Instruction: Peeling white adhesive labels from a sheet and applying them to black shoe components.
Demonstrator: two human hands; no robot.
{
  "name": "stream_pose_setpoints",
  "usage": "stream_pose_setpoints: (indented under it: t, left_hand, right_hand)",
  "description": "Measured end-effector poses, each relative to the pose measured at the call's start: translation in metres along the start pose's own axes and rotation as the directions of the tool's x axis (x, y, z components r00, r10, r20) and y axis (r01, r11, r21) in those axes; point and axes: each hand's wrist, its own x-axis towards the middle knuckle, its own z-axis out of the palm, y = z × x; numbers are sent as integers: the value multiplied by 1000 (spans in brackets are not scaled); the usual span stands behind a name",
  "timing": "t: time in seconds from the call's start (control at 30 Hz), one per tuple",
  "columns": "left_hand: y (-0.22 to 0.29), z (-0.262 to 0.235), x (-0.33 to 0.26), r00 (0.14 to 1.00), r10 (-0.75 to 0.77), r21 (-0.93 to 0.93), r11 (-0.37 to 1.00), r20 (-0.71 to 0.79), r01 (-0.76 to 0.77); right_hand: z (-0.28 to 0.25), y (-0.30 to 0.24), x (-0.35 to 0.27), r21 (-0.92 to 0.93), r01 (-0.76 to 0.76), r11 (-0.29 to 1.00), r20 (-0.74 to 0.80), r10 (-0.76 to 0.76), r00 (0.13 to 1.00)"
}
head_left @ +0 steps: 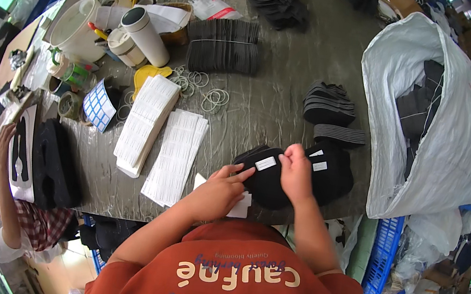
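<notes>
My left hand (221, 193) reaches over the front edge of the table, its forefinger and middle finger stretched onto a flat black rounded piece (268, 190). Beside those fingertips a small white label (265, 163) sits on the piece. White paper (241, 206) shows partly from under this hand; whether it is held is hidden. My right hand (297, 172) is closed in a pinch just right of that label; anything between its fingertips is too small to make out. To its right lie more black pieces (335, 178), with another white label (320, 166) on one.
Stacked black pieces (329, 105) lie beyond my hands. A big white sack (378, 65) stands at right, above a blue crate (383, 256). Printed white sheets (175, 156), rubber bands (214, 100) and a tumbler (145, 37) are at left. Another person's arm (8, 172) is far left.
</notes>
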Motion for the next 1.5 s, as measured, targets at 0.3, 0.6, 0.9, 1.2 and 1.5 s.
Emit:
stream_pose_setpoints:
  t: [0.3, 0.6, 0.9, 1.2, 1.5]
  left_hand:
    - [4, -3, 2, 845, -526, -619, 695, -92, 365]
    - [1, -3, -3, 809, -517, -453, 814, -281, 363]
    - [16, 4, -8, 992, -11, 90, 996, -129, 22]
    - [17, 6, -8, 995, -10, 106, 994, -102, 21]
    - [21, 4, -1, 997, -22, 140, 990, -78, 33]
  right_hand:
    - [-61, -7, 0, -217, 61, 974, -123, -89, 988]
    - [-1, -62, -24, 327, 177, 928, 213, -255, 943]
    - [7, -20, -11, 307, -239, 921, 216, 177, 960]
    - [22, -20, -12, 241, -198, 950, 161, 162, 974]
    - [25, -15, -10, 128, -146, 981, 130, 130, 983]
